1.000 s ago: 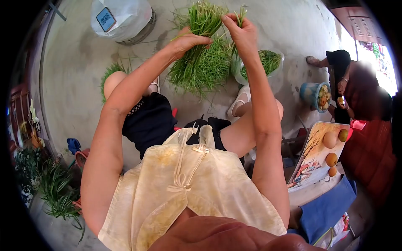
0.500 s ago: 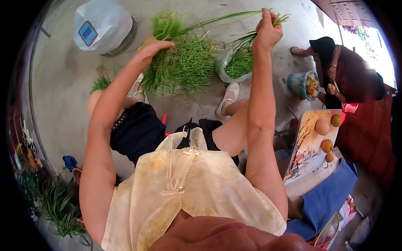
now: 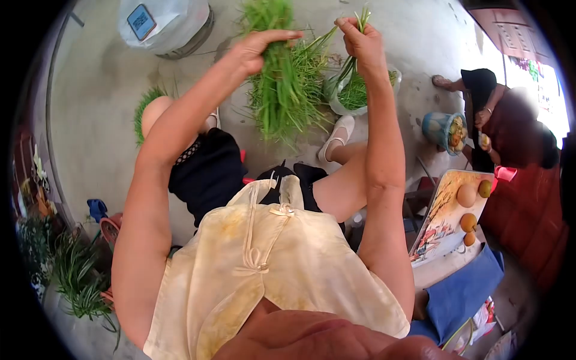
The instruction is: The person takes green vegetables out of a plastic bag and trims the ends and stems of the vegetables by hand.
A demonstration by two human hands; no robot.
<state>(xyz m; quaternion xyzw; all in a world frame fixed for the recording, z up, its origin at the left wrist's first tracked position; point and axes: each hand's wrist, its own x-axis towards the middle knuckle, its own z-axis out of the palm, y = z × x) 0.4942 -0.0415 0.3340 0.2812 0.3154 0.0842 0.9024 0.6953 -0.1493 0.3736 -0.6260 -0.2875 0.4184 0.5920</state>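
The 2 hands are apart. The left hand [image 3: 255, 51] is closed on a bunch of long green stalks [image 3: 278, 78]; the right hand [image 3: 363, 48] pinches a few thin stalks [image 3: 363, 21]. Caution: a slack left grip could shed stalks onto the loose pile [image 3: 311, 90] just beneath it. Strands run from the right fingertips toward the bunch; a sharp pull could snap them. Just below the right hand, a plastic bag [image 3: 331, 96] holds greens; the nearby shoe [image 3: 340, 133] could tip it.
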